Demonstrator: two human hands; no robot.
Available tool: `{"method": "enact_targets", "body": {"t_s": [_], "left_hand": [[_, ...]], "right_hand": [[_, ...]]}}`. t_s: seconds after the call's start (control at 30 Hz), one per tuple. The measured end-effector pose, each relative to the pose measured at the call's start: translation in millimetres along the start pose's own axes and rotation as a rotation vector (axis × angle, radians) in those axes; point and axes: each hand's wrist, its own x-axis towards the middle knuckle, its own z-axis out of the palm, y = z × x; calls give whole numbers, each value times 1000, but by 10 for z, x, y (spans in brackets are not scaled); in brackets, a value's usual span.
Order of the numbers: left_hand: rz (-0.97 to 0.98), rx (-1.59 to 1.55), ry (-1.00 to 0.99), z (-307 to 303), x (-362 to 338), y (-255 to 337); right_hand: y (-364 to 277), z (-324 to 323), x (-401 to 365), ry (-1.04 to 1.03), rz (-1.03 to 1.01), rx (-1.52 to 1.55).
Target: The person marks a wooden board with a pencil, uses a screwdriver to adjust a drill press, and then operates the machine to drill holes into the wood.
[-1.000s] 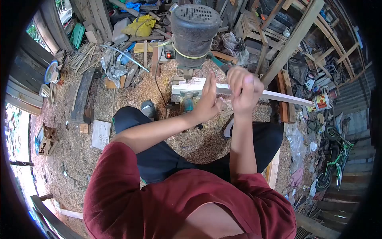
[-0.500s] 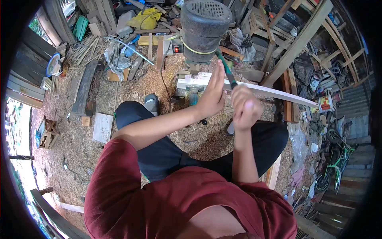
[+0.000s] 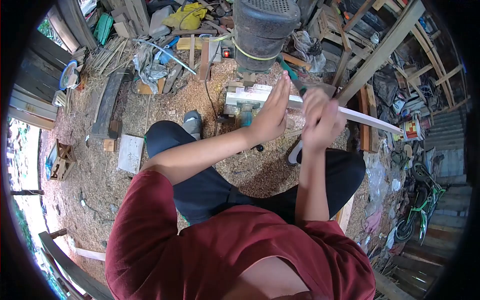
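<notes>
A long pale wooden beam (image 3: 364,118) lies across the base of a dark machine (image 3: 265,35) with a perforated top. My left hand (image 3: 270,114) is stretched out flat beside the beam, fingers straight and close together, holding nothing. From the machine's right side a green lever (image 3: 291,74) slants down to my right hand (image 3: 322,120). The fingers of that hand are curled round the lever's dark end and smeared by motion. Short wood blocks (image 3: 248,79) sit at the machine's base, where the contact with the beam is partly hidden.
Wood shavings (image 3: 175,107) cover the ground around my knees. A white board (image 3: 131,153) and a dark curved timber (image 3: 106,107) lie at the left. A painted can (image 3: 412,130) stands by the beam's right end, with a green motorbike (image 3: 422,205) below it.
The view has shifted slightly, moving the machine and beam a little right in the picture. My right hand has moved slightly right and turned at the lever's end. My left hand stays flat beside the beam.
</notes>
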Motion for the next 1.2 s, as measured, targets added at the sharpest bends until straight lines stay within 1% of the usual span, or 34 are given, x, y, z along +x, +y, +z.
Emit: {"method": "enact_targets", "body": {"t_s": [0.03,0.1,0.13,0.17,0.2,0.23,0.3,0.33,0.37,0.43,0.47,0.5,0.57,0.6,0.63,0.7,0.73,0.8,0.83,0.9,0.93,1.0,1.13,1.2], "left_hand": [[-3,-11,-8,-34,5,6],[24,45,-40,-17,0,-91],[38,94,-70,-18,15,-118],[33,95,-65,-12,8,-138],[6,81,-107,-17,-9,-133],[-15,68,-145,-27,4,-138],[-19,34,-121,-63,45,-149],[-32,-7,-106,-69,44,-149],[-36,-13,-105,-84,38,-164],[-7,76,-169,-168,60,-167],[-14,81,-161,-164,43,-165],[-17,75,-158,-180,47,-162],[-20,54,-171,-218,50,-151],[-21,47,-170,-231,44,-178],[0,64,-184,-253,39,-212],[25,77,-198,-301,42,-267],[29,66,-221,-321,42,-277],[33,45,-244,-363,39,-296],[47,11,-249,-403,50,-312],[58,-27,-256,-442,84,-389],[84,-60,-265,-455,101,-443],[101,-99,-274,-475,89,-512],[61,-141,-317,-533,135,-545],[52,-151,-325,-543,143,-548]], "right_hand": [[25,-32,-192,7,-87,-40],[-24,-96,-586,-75,-93,-192],[-1,-112,-606,-84,-100,-187],[1,-128,-638,-75,-62,-162],[-24,-134,-683,-57,-20,-142],[-42,-136,-696,-56,-21,-143],[-37,-146,-673,-24,106,-232],[-77,-192,-712,-63,220,-273],[-115,-190,-724,-65,226,-277],[-252,-110,-641,47,429,-600],[-275,-213,-672,-62,482,-643],[-327,-223,-606,-67,485,-647],[-549,-170,-370,29,1151,-285],[-576,-188,-226,-2,1313,-193],[-552,-203,-114,4,1389,-169],[-485,-272,116,-62,1609,-116],[-444,-210,206,-57,1611,-121],[-361,-67,326,40,1824,-185],[-312,-29,335,46,1827,-191],[-206,33,326,152,1966,-209],[-175,23,352,152,1972,-212],[-126,-47,404,217,2176,-92],[-36,-41,367,185,2220,-79],[-74,11,365,161,2179,-135]]}}
